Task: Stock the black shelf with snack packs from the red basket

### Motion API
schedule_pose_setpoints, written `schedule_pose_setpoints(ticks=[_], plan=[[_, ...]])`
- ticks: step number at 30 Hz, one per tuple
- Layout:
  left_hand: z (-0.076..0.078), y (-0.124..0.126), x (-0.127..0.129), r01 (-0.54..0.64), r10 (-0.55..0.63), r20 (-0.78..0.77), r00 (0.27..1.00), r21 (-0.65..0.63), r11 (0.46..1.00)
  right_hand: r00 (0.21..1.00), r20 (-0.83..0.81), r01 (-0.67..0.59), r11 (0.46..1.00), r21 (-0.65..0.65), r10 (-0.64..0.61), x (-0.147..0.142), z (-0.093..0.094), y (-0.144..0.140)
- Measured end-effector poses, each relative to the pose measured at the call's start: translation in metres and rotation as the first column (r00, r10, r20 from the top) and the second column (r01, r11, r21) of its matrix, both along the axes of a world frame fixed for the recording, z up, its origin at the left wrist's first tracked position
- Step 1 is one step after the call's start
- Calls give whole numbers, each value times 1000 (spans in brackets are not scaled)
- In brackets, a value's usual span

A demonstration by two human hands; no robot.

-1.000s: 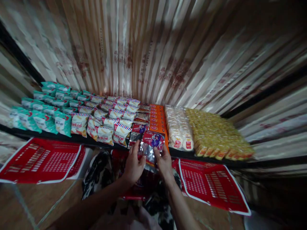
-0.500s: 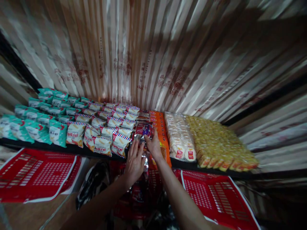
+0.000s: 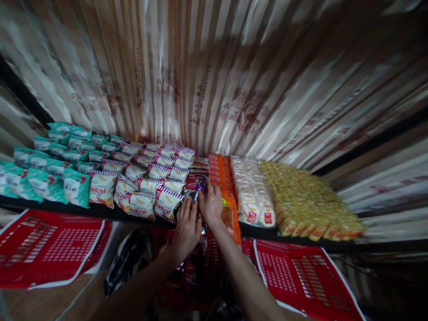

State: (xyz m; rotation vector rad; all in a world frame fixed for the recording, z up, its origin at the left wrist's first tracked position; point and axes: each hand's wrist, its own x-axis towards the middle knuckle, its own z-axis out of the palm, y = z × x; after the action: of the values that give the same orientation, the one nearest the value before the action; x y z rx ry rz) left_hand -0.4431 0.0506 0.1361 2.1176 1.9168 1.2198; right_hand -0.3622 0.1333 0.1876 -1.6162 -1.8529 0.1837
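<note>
My left hand (image 3: 186,227) and right hand (image 3: 210,207) press flat on the red snack pack (image 3: 196,183), maybe squeezing it into its row on the shelf (image 3: 100,209).

Snack packets in rows on a shelf (image 3: 100,209), baskets below

Both hands at the shelf's front edge, left hand (image 3: 186,227) just left of right hand (image 3: 210,206), touching a packet (image 3: 196,183) set between rows; bagged snacks (image 3: 143,183) to the left, boxes (image 3: 219,176) just right, then wrapped cakes (image 3: 250,191) and small packs (image 3: 301,196) farther right; one basket (image 3: 50,245) under the shelf at left, another basket (image 3: 297,272) at right
</note>
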Motion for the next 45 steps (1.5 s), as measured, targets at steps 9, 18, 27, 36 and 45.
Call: schedule_pose_setpoints(ticks=[9,18,27,36,45], plan=[[7,-2,-2,6,-6,-12,1000,-20,1000,996,20,-83,995,48,82,0,-14,1],[8,-6,-3,17,-17,-11,1000,-28,999,994,-43,-101,995,14,102,2,-16,-5],[5,-10,-3,12,-13,-29,999,-30,999,991,-77,-110,994,-2,110,6,-16,-13],[3,-12,-11,73,-74,-26,997,-47,996,983,-150,-104,994,34,108,15,-11,-39],[5,-22,-19,138,-142,-36,989,-105,985,956,-288,-32,994,106,62,41,-22,-99]])
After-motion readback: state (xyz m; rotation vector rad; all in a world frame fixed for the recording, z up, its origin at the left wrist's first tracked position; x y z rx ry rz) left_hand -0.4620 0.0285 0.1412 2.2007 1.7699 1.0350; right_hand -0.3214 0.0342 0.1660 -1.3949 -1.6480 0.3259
